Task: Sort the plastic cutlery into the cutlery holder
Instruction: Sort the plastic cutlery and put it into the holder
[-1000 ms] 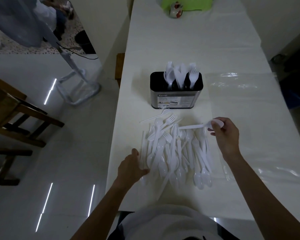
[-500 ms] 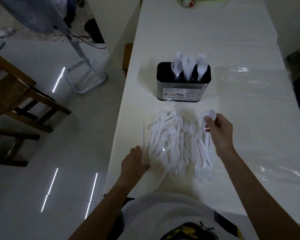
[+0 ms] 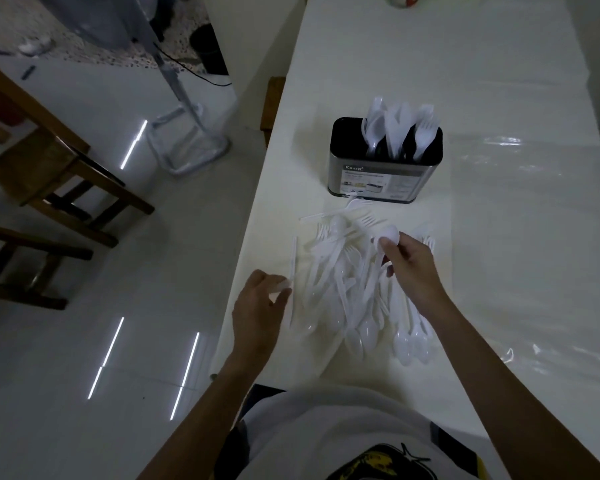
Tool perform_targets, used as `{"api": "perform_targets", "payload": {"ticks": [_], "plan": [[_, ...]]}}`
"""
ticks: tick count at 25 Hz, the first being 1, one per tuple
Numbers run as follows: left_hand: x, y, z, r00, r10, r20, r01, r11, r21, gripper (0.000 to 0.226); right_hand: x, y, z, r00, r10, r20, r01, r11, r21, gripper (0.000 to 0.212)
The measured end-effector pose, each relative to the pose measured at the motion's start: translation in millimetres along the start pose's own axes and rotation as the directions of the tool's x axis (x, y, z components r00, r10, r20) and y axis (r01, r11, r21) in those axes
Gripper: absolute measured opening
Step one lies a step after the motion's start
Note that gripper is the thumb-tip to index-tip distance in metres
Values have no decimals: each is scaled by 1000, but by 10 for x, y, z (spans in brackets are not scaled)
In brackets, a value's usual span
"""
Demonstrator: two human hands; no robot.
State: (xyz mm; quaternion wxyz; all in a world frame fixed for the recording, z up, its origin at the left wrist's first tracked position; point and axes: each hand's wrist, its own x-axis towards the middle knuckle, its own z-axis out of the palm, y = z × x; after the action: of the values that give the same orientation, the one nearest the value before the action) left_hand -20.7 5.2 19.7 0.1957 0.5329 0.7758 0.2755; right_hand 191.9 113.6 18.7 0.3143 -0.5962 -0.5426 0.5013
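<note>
Head view: white plastic spoon [image 3: 388,234] pinched just below its bowl by curled fingertips of the right hand [image 3: 413,269], handle slanting down over the heap of white plastic cutlery [image 3: 343,289] by the white tabletop's [image 3: 516,254] near left edge. Farther along, upright black-and-steel oval cutlery holder [image 3: 385,168], part filled. Left hand [image 3: 258,308] at the heap's left side, fingers loosely bent and blurred; grip impossible to tell.

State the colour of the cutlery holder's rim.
Black: the rim of the cutlery holder shows best in head view.
</note>
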Motion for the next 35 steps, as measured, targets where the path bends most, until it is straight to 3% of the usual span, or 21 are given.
{"api": "perform_targets", "payload": {"ticks": [4, 9, 13, 17, 22, 25, 29, 32, 35], "plan": [[230, 152, -118, 985, 174, -21, -175, 970, -169, 20, 64, -107, 38, 994, -53, 91, 57, 998, -42, 40], [408, 358, -124, 915, 388, 108, -354, 902, -246, 23, 53, -275, 21, 982, -92, 166, 108, 990, -89, 27], [491, 532, 1, 865, 440, 242, -376, 886, -270, 20, -162, -310, 62, 880, 154, 449, -179, 984, 14, 20], [479, 627, 125, 855, 293, 428, -133, 922, -364, 20, -390, -200, 87, 900, 247, 360, -306, 945, 116, 27], [382, 748, 268, 940, 98, 327, 67, 886, -459, 23, -573, -93, 142, 915, 278, 294, -343, 918, 199, 28], [372, 734, 371, 923, 99, 373, 82, 895, -438, 13, -613, -55, 180, 932, 305, 198, -341, 922, 182, 35], [396, 733, 478, 923, 91, 374, 92, 891, -444, 17, -662, -8, 153, 893, 334, 301, -424, 847, 319, 41], [419, 692, 542, 908, 133, 396, 39, 917, -398, 7, -690, 60, 65, 882, 344, 322, -418, 886, 198, 22], [397, 432, 550, 954, 63, 294, -11, 984, -177, 10, -570, 237, -94, 929, 369, -17, -369, 928, -51, 13]]}}
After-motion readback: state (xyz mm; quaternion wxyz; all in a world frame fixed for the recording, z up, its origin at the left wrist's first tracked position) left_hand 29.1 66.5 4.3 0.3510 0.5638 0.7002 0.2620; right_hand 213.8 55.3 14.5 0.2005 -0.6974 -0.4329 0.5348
